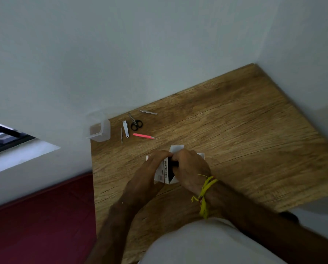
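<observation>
A small white cardboard box (164,173) with black lettering on its side lies on the wooden table (245,134), its end flaps open at the far and near ends. My left hand (153,164) grips the box's left side, fingers curled over its top. Fingers of my right hand (190,166) curl round a black item (172,163) at the box's open top. A yellow thread band (205,195) is tied on my right wrist. The box's inside is hidden.
Near the table's far left corner stands a clear plastic container (99,128). Beside it lie a nail clipper (125,128), a thin metal tool (121,135), small black-handled scissors (135,122), metal tweezers (148,112) and a pink tool (143,136). Walls border the table; a red surface (41,216) lies left.
</observation>
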A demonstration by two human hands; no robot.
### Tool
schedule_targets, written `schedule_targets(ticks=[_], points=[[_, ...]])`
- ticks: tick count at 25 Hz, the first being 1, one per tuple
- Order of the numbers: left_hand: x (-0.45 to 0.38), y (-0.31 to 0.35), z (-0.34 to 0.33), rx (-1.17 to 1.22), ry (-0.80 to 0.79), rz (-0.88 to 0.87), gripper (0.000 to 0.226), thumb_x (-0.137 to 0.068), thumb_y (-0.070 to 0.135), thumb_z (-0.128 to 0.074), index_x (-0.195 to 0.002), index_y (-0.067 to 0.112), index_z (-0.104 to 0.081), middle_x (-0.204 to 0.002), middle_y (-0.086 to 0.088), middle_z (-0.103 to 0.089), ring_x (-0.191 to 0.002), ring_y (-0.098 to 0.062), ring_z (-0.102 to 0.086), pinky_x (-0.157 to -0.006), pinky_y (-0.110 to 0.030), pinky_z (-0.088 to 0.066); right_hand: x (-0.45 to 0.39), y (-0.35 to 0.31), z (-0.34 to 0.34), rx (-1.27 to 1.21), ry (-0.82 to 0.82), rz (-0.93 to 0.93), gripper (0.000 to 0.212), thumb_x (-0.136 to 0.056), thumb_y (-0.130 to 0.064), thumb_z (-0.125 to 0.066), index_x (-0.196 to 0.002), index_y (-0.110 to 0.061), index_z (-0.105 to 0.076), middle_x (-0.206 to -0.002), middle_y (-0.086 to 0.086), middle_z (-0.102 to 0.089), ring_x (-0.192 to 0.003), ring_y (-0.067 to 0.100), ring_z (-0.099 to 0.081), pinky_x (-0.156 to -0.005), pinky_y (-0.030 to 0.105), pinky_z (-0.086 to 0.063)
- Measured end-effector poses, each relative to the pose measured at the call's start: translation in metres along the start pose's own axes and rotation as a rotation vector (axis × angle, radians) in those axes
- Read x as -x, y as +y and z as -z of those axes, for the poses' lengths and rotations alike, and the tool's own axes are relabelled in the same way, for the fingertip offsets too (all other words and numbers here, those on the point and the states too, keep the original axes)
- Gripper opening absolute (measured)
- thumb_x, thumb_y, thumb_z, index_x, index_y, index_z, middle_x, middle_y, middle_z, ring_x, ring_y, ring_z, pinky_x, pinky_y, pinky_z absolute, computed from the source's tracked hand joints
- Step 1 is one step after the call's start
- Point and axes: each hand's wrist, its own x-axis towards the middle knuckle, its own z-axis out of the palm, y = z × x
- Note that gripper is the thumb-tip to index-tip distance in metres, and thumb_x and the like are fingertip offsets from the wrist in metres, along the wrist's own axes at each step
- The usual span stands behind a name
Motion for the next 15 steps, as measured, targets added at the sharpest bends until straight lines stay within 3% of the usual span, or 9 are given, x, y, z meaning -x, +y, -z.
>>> schedule_targets(ticks=[3,7,12,15], points=[[0.002,0.000,-0.003,-0.040,0.002,0.019,0.083,-0.081,0.010,-0.077,-0.140,0.044,-0.028,-0.145,0.014,-0.040,-0.131,-0.001,-0.040,-0.094,-0.009,-0.039,-0.005,0.001,-0.006,-0.091,-0.012,-0.043,0.016,-0.093,-0.024,-0.061,-0.100,-0.026,-0.075,-0.106,-0.003,-0.072,-0.100,0.016,-0.067,-0.082,0.038,-0.057],[0.003,0.000,-0.006,-0.051,0.007,-0.004,0.082,-0.082,0.010,-0.076,-0.142,0.041,-0.029,-0.145,0.012,-0.042,-0.131,-0.003,-0.042,-0.094,-0.010,-0.041,-0.004,0.003,-0.010,-0.131,-0.016,-0.024,0.016,-0.094,-0.024,-0.060,-0.097,-0.023,-0.076,-0.101,-0.002,-0.074,-0.094,0.015,-0.070,-0.080,0.039,-0.059],[-0.002,-0.001,-0.008,-0.067,-0.021,-0.008,0.087,-0.080,0.010,-0.078,-0.143,0.043,-0.028,-0.147,0.013,-0.038,-0.133,-0.005,-0.039,-0.098,-0.021,-0.045,-0.002,0.001,-0.012,-0.179,0.108,-0.172,0.011,-0.092,-0.018,-0.066,-0.092,-0.019,-0.077,-0.098,0.000,-0.075,-0.093,0.015,-0.070,-0.076,0.030,-0.058],[0.001,-0.002,-0.006,-0.043,0.002,0.024,0.090,-0.079,0.010,-0.078,-0.140,0.051,-0.026,-0.147,0.016,-0.038,-0.131,0.000,-0.037,-0.095,-0.012,-0.039,0.007,0.002,-0.009,-0.317,0.159,-0.153,0.013,-0.086,-0.018,-0.074,-0.096,-0.024,-0.078,-0.097,-0.006,-0.075,-0.091,0.010,-0.070,-0.079,0.032,-0.060]])
